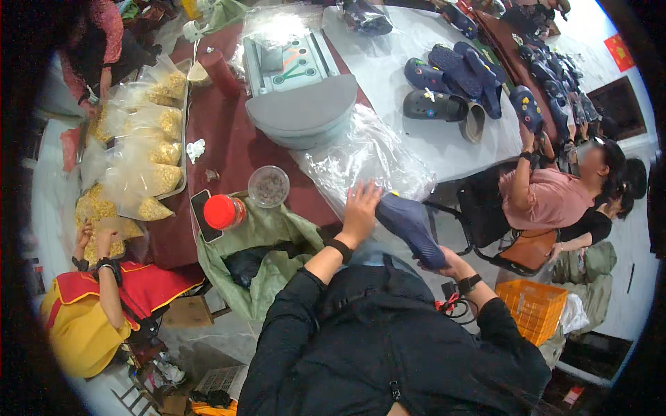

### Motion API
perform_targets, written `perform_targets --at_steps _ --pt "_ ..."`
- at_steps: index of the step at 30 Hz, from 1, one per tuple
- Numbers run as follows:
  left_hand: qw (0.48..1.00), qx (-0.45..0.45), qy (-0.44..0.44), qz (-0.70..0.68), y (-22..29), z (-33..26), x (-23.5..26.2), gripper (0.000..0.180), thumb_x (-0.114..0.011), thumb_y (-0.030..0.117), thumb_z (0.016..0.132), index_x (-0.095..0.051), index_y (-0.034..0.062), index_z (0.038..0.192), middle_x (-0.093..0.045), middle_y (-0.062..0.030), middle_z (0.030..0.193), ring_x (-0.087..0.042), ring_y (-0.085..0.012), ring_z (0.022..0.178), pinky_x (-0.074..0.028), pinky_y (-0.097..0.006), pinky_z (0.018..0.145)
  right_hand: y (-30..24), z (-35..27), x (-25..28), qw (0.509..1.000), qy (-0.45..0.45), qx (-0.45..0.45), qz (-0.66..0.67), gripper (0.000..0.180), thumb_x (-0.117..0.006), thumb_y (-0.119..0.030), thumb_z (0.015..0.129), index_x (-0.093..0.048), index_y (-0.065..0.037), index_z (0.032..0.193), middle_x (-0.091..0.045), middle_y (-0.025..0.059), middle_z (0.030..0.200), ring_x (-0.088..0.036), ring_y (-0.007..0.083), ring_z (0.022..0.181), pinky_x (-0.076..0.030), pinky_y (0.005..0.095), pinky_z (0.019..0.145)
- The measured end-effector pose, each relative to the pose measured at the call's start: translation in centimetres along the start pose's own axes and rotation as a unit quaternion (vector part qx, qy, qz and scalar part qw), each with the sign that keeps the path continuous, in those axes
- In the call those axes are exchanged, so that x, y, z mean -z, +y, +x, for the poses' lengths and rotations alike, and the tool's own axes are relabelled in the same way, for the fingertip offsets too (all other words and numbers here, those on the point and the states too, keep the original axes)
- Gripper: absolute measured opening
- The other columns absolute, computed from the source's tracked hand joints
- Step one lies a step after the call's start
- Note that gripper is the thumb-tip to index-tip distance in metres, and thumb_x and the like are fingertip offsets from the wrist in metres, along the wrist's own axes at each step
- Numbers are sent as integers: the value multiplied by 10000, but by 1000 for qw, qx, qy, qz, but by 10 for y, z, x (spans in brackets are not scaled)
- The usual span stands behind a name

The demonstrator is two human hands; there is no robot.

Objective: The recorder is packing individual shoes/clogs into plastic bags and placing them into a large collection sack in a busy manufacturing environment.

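Note:
A navy clog (413,227) is held slantwise in front of me, its sole side partly toward me. My right hand (451,266) is closed round its lower end. My left hand (362,209) lies open, fingers stretched over the edge of a stack of clear plastic bags (371,156), its thumb side close beside the clog's upper end. Whether it touches the clog I cannot tell. Beyond the bags stands a grey-green sealing machine (302,111) with a rounded front.
Several clogs (451,76) lie on the white tabletop (388,76). A red-lidded jar (223,212), a phone (206,215) and a green woven sack (243,291) are left of me. Bagged yellow pieces (163,149) fill a tray. People sit both sides; an orange crate (531,308) stands right.

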State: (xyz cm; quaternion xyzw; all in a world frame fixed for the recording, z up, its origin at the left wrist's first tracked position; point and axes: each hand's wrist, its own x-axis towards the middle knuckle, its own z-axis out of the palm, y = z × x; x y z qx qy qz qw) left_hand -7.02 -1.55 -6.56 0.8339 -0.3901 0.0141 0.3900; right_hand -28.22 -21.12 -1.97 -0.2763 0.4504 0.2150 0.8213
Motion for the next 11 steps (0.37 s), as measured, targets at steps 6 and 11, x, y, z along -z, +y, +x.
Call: perform_targets --at_steps 6,11 --pt "996 -81 -31 34 4 1 4 490 -477 57 791 -443 75 1279 -389 -99 1365 -337 -367 1253 -246 -559 998 -9 39 -36 998 -43 -1 54 281 -379 -160 936 -508 37 1089 -598 182 1005 -615 232 761 -551 317 686" --pt "997 -55 -56 -25 4 0 8 541 -476 9 775 -412 75 1308 -365 -102 1383 -298 -373 1284 -197 -547 1037 -25 84 -56 994 -76 65 43 264 -416 -178 935 -525 -14 1111 -604 133 1023 -604 227 798 -535 303 732"
